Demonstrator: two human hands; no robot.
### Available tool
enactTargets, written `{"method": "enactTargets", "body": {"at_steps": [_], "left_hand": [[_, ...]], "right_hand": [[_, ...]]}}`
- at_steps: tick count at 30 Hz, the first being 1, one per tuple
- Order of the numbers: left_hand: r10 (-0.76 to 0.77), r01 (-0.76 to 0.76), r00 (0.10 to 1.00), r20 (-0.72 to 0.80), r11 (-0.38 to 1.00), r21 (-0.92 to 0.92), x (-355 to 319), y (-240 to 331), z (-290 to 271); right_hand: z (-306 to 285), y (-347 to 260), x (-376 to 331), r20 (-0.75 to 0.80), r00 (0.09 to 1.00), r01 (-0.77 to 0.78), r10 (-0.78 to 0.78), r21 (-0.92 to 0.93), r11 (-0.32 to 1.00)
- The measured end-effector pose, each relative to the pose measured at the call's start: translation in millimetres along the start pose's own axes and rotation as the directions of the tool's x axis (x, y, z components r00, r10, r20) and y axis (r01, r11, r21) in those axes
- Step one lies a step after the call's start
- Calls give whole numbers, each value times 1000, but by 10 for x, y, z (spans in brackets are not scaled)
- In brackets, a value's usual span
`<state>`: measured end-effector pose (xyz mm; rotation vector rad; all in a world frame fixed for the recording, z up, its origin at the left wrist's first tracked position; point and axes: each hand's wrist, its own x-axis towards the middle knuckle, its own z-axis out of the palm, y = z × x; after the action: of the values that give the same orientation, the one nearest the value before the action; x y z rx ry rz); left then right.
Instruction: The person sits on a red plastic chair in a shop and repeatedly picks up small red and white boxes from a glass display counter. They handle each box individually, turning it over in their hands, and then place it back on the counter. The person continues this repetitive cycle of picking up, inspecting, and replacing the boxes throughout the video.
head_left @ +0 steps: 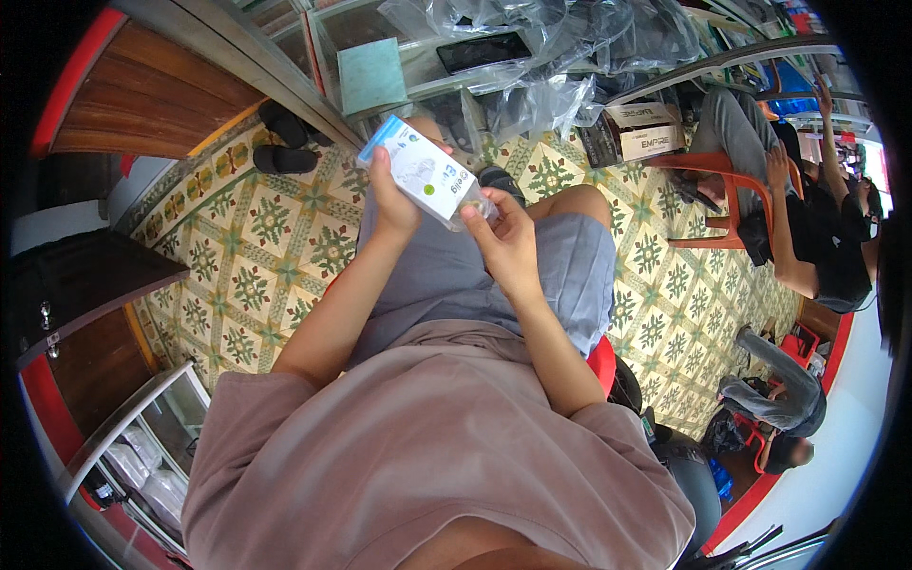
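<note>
White and blue carton (418,171) up over the lap, tilted, its far-left end pinched in the left hand (389,204); the right hand (508,242) closes its grip on the clear near-right end, likely steadying it there. Patterned floor tiles (266,256) below.

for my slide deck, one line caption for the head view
Both hands, left hand and right hand, hold a white-and-blue box over patterned floor tiles.

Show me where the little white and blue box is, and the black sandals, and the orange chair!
white and blue box (421,171), head view, on the middle of its white front face.
black sandals (284,159), head view, on the nearer sandal's strap.
orange chair (736,171), head view, on its seat edge.
</note>
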<state>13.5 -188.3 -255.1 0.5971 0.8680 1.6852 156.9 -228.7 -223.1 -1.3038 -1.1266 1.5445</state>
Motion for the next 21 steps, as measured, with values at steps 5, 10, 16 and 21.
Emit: {"method": "enactTargets", "body": {"at_steps": [5, 10, 16, 21], "left_hand": [[41, -41, 999, 35, 999, 1, -28, 8, 12], [53, -53, 998, -29, 999, 3, 58, 100, 15], [55, -60, 997, -50, 995, -85, 57, 53, 41], [51, -63, 992, -113, 992, -111, 74, 87, 65]], "right_hand": [[-69, 0, -22, 148, 983, -131, 110, 139, 982], [-175, -122, -91, 142, 983, -170, 116, 467, 868], [-289, -50, -65, 92, 988, -154, 123, 583, 798], [-280, -21, -33, 88, 988, -155, 128, 529, 834]]}}
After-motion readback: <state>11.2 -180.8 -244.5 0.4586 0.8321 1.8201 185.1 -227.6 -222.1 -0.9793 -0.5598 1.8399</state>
